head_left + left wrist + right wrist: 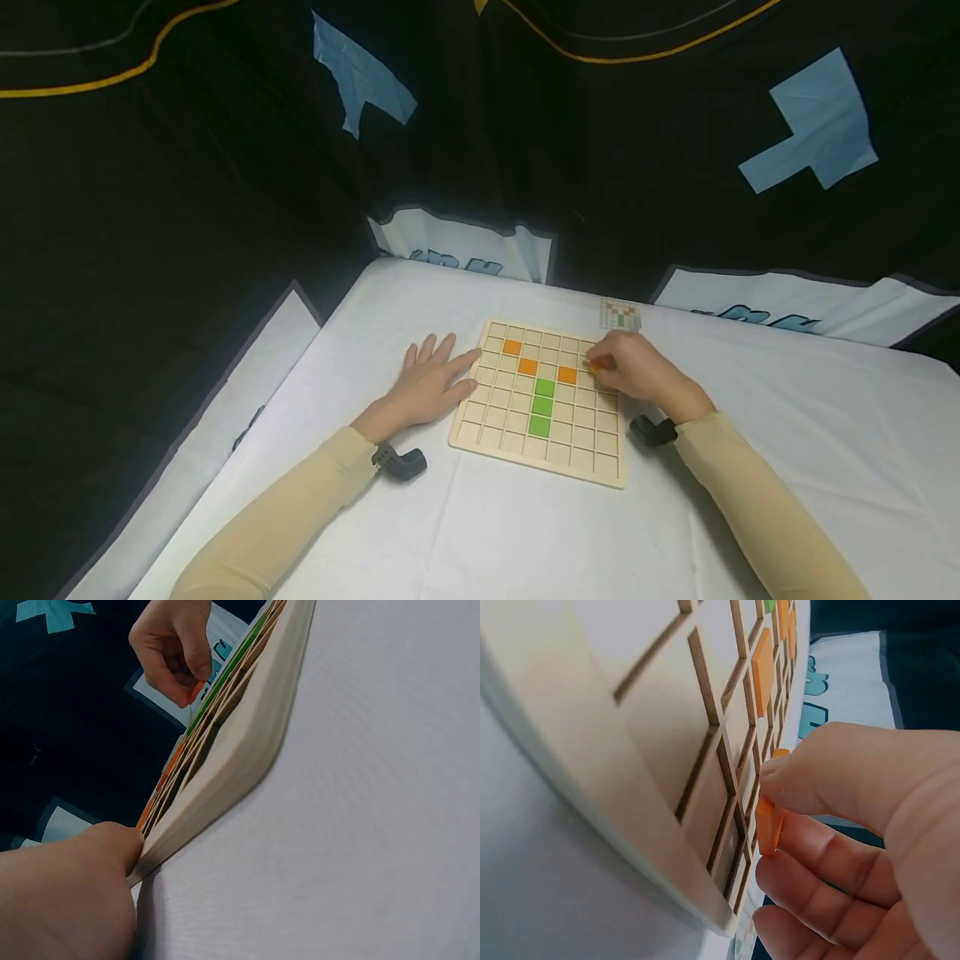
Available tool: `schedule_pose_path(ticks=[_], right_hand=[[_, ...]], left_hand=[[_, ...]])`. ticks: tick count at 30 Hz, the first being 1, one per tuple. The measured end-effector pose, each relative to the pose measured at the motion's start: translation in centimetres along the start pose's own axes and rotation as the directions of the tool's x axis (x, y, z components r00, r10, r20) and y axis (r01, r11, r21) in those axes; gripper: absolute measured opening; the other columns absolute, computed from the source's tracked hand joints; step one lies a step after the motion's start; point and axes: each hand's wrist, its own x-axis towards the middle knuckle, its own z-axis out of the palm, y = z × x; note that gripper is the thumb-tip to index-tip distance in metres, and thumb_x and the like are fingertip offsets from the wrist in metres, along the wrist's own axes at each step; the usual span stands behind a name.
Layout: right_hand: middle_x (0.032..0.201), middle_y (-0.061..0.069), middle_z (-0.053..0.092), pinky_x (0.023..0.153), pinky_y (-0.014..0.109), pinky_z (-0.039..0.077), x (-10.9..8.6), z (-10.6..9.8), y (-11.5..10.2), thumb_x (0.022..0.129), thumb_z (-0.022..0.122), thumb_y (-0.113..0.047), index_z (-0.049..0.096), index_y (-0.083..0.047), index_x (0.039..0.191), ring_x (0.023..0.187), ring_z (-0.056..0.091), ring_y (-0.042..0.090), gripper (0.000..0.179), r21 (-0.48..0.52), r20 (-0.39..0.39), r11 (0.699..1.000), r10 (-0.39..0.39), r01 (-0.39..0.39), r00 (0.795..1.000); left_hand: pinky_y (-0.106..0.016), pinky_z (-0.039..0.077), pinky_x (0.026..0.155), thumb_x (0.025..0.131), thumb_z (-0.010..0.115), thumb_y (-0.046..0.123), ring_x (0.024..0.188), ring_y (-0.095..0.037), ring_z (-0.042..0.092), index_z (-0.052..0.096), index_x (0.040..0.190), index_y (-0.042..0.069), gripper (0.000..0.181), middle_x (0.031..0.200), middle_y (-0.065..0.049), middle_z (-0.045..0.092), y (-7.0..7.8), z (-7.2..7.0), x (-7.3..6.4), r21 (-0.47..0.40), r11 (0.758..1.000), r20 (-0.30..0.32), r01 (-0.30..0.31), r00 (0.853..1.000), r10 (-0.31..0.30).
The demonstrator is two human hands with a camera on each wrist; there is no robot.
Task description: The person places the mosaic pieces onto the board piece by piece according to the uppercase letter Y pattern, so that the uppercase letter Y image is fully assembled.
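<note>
A light wooden grid board (585, 437) lies on the white cloth, with three orange tiles (528, 367) set in its upper cells. Below them runs a column of three green tiles (542, 406). My left hand (423, 387) rests flat with fingers spread, its thumb and index finger at the board's left edge. Over the board's upper right part, my right hand (637, 367) pinches another orange tile (768, 825) between thumb and fingers. In the right wrist view that tile stands tilted close over the cells. The left wrist view shows the board edge-on beside the left thumb.
A small card (620, 315) printed with a coloured grid lies behind the board, near the table's far edge. A black curtain (480, 150) with blue patches hangs behind the table. Each wrist wears a dark camera mount, such as the left one (405, 463).
</note>
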Motion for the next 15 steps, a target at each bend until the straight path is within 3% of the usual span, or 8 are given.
schedule_pose_path(ticks=[4,10,15], right_hand=[[0.076,0.001,0.064,0.068,0.029,0.042,0.42,0.13,0.04,0.082,0.075,0.003,0.072,-0.009,0.081,0.075,0.049,0.017,0.012,0.001,0.013,1.0,-0.002,0.002,1.0],[0.087,0.004,0.071,0.078,0.036,0.054,0.77,0.39,0.12,0.084,0.075,0.001,0.076,-0.007,0.091,0.08,0.055,0.018,0.011,0.0,0.018,1.0,0.018,-0.018,1.0],[0.081,0.002,0.068,0.074,0.034,0.051,1.1,0.57,0.08,0.083,0.074,0.003,0.074,-0.009,0.086,0.078,0.053,0.019,0.012,0.006,0.028,1.0,0.015,-0.015,1.0]], left_hand=[[-0.072,0.004,0.123,0.104,0.047,0.045,0.156,-0.054,0.007,0.041,0.158,0.022,0.059,0.168,-0.026,0.019,0.06,0.04,0.04,-0.001,1.0,0.001,-0.002,1.0,0.002],[-0.072,0.004,0.123,0.104,0.047,0.044,0.156,-0.054,0.007,0.041,0.158,0.022,0.058,0.168,-0.026,0.019,0.11,0.0,0.06,-0.002,1.0,-0.001,0.001,1.0,-0.001],[-0.072,0.004,0.123,0.104,0.047,0.043,0.156,-0.054,0.007,0.041,0.157,0.022,0.058,0.168,-0.026,0.019,0.06,-0.02,0.03,-0.008,1.0,-0.003,0.005,1.0,-0.005]])
